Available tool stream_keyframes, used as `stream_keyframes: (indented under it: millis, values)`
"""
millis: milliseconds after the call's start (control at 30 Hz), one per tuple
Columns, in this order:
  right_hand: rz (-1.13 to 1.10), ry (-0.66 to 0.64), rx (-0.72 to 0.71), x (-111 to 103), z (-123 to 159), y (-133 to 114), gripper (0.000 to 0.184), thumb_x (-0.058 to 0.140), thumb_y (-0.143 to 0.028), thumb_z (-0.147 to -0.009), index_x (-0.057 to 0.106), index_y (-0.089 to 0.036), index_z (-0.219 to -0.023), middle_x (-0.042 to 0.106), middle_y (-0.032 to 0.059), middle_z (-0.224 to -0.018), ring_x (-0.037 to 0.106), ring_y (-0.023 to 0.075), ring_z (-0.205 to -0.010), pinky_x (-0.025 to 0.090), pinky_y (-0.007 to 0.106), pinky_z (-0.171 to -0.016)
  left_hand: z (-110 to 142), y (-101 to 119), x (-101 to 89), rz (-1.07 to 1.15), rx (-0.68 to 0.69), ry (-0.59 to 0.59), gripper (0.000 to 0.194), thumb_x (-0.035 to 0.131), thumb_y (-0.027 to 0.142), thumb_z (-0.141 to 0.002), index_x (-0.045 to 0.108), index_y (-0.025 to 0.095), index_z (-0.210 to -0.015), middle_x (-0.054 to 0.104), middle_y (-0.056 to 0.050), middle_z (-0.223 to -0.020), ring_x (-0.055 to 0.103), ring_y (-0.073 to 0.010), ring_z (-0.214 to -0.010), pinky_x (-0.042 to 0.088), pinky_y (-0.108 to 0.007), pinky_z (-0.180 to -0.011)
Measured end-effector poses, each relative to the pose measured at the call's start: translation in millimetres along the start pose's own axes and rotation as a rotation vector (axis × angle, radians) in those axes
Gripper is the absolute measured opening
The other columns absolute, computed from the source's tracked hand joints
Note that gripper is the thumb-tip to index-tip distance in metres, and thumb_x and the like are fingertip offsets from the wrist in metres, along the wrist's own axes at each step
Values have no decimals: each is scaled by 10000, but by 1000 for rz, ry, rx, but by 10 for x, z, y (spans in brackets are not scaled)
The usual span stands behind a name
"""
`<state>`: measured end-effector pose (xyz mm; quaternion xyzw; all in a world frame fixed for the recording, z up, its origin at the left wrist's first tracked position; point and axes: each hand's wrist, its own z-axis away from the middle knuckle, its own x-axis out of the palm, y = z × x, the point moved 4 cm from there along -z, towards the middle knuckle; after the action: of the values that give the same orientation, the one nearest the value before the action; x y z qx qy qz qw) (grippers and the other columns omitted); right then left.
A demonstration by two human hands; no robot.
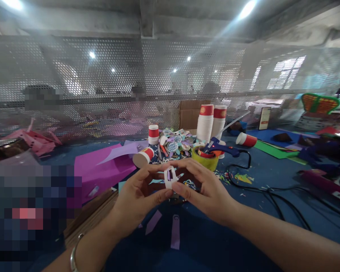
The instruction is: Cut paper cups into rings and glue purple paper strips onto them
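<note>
Between my two hands is a small white ring-shaped piece (170, 177) with a bit of purple inside its opening. My left hand (140, 192) grips its left side with thumb and fingers. From the other side, my right hand (204, 185) pinches the same piece. Below the hands, a purple paper strip (175, 232) lies on the dark blue table, and a second purple paper piece (153, 222) lies to its left. Just beyond the fingers are a tipped paper cup (143, 156) and a heap of small cut-paper pieces (174, 143).
A blue glue gun (222, 147) rests on a yellow container (205, 160), its black cord (238, 183) running right. Stacked paper cups (205, 126) stand behind. Purple sheets (102, 166) lie left. Another cup (246, 139) lies sideways at right, near a propped phone (264, 118).
</note>
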<state>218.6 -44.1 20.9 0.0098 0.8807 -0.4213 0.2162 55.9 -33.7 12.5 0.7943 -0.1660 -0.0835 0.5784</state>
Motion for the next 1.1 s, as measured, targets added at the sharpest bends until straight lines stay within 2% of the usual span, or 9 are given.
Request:
stream_keyframes:
  millis: [233,433,567,767,900,1100]
  values:
    - [-159,-16,64,17,5,18,343,605,-285,-916,545,-262,-1253,554,70,-1212,625,179,-1013,558,348,-852,11,63,17,-72,99,18,353,769,99,-730,702,298,-1013,703,-5,-1019,635,-187,-1022,514,-333,-923]
    - [-195,-25,123,18,5,32,333,608,-324,-912,560,-263,-1235,588,78,-1224,634,200,-1021,556,378,-859,-13,46,4,-74,37,36,342,778,113,-711,707,284,-999,704,-31,-1033,640,-212,-1021,539,-344,-876]
    - [-227,-30,129,29,0,19,322,601,-316,-913,563,-264,-1228,591,77,-1236,632,201,-1037,562,361,-841,21,61,16,-135,58,64,355,778,140,-720,702,288,-1034,697,-36,-1086,630,-217,-1059,537,-336,-897]
    - [-146,13,122,23,-18,54,308,610,-301,-903,578,-266,-1207,605,73,-1227,633,205,-1048,555,370,-854,70,34,73,-151,24,135,343,748,183,-760,683,318,-1069,701,-22,-1149,640,-212,-1078,549,-310,-876]
    - [-188,13,148,59,-20,114,309,608,-307,-901,568,-258,-1204,617,79,-1222,643,197,-1033,561,351,-827,84,40,87,-264,20,172,347,723,205,-784,679,310,-1112,697,-32,-1177,656,-215,-1057,550,-314,-880]
    - [-320,23,209,139,-4,139,293,607,-278,-875,541,-239,-1157,646,72,-1111,664,186,-953,573,310,-746,140,34,86,-436,113,184,410,673,188,-818,656,334,-1201,634,-29,-1278,616,-229,-1131,565,-345,-898]
